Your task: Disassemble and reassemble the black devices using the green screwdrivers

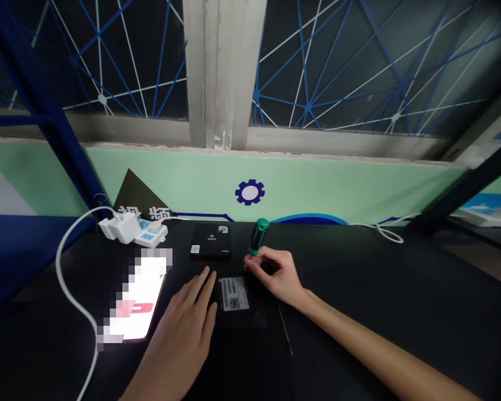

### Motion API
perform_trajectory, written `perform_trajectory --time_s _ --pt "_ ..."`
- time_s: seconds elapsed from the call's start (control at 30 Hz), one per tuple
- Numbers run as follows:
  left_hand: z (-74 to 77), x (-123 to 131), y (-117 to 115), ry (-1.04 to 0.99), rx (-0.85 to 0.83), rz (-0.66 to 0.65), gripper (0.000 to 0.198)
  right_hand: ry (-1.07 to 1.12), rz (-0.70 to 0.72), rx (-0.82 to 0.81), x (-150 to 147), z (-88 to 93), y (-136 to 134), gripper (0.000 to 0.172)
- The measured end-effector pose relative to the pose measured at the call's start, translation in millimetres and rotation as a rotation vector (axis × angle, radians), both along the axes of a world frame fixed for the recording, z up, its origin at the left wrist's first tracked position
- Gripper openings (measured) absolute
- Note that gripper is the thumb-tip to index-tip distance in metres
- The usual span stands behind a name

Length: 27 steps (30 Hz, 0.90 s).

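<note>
A flat black device (244,320) with a white barcode label (235,294) lies on the dark table. My left hand (192,312) is stretched flat along the device's left side, with its fingers pointing away from me. Above the device's far right corner, a screwdriver (259,235) with a green and black handle stands nearly upright. My right hand (278,273) has its fingers closed just below that handle, around the screwdriver's lower part; the tip is hidden. A thin metal rod (284,328) lies on the table beneath my right wrist.
Behind the device lies another black box (211,240) with small stickers. At left are a lit phone (144,295), partly pixelated, a white power strip (150,234) with a charger (123,227), and a looping white cable (73,295). A green wall and window frame border the table's back.
</note>
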<state>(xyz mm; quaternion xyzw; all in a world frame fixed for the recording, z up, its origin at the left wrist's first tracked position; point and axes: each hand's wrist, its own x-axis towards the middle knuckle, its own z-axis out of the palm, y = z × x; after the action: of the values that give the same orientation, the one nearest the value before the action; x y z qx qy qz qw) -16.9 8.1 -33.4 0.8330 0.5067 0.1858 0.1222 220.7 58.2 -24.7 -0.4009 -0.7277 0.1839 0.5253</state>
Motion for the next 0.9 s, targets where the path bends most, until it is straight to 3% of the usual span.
perform_trajectory --time_s 0.9 --pt "1.5 -1.8 -3.4 0.016 -0.074 0.012 0.056 -0.042 -0.021 0.027 6.0 1.2 -2.3 0.02"
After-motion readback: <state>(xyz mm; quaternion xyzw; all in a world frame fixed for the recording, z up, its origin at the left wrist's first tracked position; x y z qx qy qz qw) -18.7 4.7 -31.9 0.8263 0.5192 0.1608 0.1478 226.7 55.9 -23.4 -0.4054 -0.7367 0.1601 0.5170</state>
